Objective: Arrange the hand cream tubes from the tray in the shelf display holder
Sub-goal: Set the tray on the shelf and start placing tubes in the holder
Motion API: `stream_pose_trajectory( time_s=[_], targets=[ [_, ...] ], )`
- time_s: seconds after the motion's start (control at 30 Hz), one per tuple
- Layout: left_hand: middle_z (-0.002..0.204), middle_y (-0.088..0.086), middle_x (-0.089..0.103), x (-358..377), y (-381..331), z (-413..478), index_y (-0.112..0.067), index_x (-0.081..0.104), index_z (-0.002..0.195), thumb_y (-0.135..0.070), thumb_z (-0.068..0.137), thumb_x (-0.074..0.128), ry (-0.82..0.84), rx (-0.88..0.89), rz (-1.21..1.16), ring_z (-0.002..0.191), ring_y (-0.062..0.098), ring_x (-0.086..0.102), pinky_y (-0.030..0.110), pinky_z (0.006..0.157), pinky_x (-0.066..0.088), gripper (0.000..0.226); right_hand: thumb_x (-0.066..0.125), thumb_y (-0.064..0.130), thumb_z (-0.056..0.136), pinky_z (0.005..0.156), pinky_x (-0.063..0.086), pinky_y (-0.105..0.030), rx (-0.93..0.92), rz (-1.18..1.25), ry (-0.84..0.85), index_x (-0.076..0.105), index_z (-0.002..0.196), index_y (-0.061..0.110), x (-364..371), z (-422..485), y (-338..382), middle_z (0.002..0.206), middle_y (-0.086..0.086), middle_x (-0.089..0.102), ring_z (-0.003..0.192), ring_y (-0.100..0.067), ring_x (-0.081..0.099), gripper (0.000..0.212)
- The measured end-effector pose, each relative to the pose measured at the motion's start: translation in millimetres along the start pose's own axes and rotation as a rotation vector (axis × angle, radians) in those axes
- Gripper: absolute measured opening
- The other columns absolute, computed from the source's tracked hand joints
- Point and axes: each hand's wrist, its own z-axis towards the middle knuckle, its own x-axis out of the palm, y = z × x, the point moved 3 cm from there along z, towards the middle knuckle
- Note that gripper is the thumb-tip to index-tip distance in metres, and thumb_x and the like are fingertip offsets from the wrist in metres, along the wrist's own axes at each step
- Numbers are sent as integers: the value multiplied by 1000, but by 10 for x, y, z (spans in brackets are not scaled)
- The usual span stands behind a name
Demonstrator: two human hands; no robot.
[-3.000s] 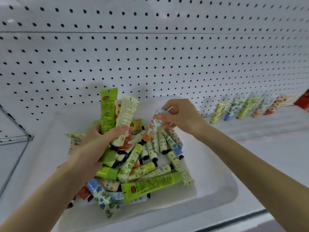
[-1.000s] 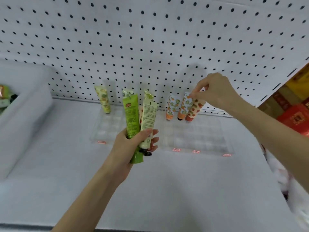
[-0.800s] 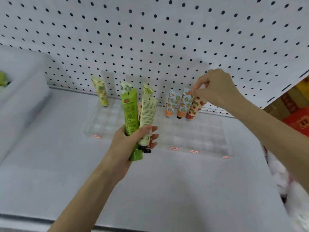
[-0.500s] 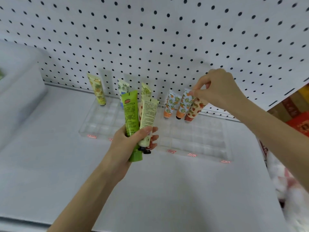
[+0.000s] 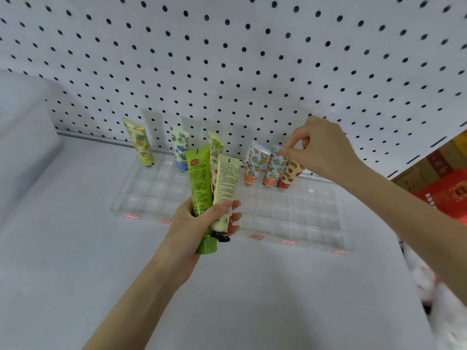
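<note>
A clear gridded display holder (image 5: 298, 218) lies on the white shelf against the pegboard. Several patterned hand cream tubes stand cap-down in its back row: a yellow one (image 5: 139, 145), a blue-flowered one (image 5: 180, 150), a green one (image 5: 215, 146), an orange-patterned one (image 5: 255, 164) and a strawberry one (image 5: 289, 176). My right hand (image 5: 321, 150) pinches the top of an orange-and-green tube (image 5: 274, 166) standing between the last two. My left hand (image 5: 202, 223) holds a bunch of tubes upright over the holder's front, with a bright green tube (image 5: 199, 183) and a cream tube (image 5: 226, 184) foremost.
The white tray's corner (image 5: 27, 137) shows at the far left. Red and brown boxes (image 5: 447, 188) sit beyond the shelf's right end. Something white and soft (image 5: 444, 306) lies at the lower right. The pegboard (image 5: 227, 59) rises directly behind the holder.
I turned from the tray of tubes to the holder. In the last second my right hand stayed pinched on the tube in the back row; my left hand's bunch barely shifted.
</note>
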Motion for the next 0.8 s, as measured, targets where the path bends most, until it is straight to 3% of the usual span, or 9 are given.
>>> stream_pose_trajectory(
  time_s=[0.23, 0.53, 0.7, 0.8],
  targets=[
    [100, 9, 75, 28, -6, 20, -8, 61, 114, -24, 66, 67, 9, -6, -1, 88, 25, 72, 27, 63, 57, 51, 66, 36, 82, 65, 29, -27, -70, -129, -8, 70, 85, 22, 17, -66, 45, 87, 7, 45, 76, -14, 47, 15],
    [99, 8, 75, 37, -42, -51, -8, 61, 112, -24, 65, 67, 27, 3, 10, 87, 24, 73, 27, 62, 57, 49, 68, 39, 80, 67, 31, -28, -69, -173, -5, 72, 92, 24, -42, -93, 33, 90, 7, 47, 80, -16, 51, 19],
    [100, 9, 74, 26, -65, -123, -9, 61, 110, -23, 66, 68, 50, 7, 17, 89, 25, 72, 30, 67, 60, 47, 69, 37, 81, 70, 36, -28, -92, -30, -57, 70, 101, 29, -172, -201, -13, 85, 10, 48, 71, -9, 45, 22],
    [101, 9, 74, 33, -89, -173, -9, 61, 111, -24, 66, 68, 75, 16, 23, 90, 26, 72, 30, 68, 59, 48, 71, 30, 80, 65, 37, -16, -134, 101, -112, 69, 92, 32, -291, -393, 73, 79, 13, 47, 60, -3, 45, 13]
  ],
)
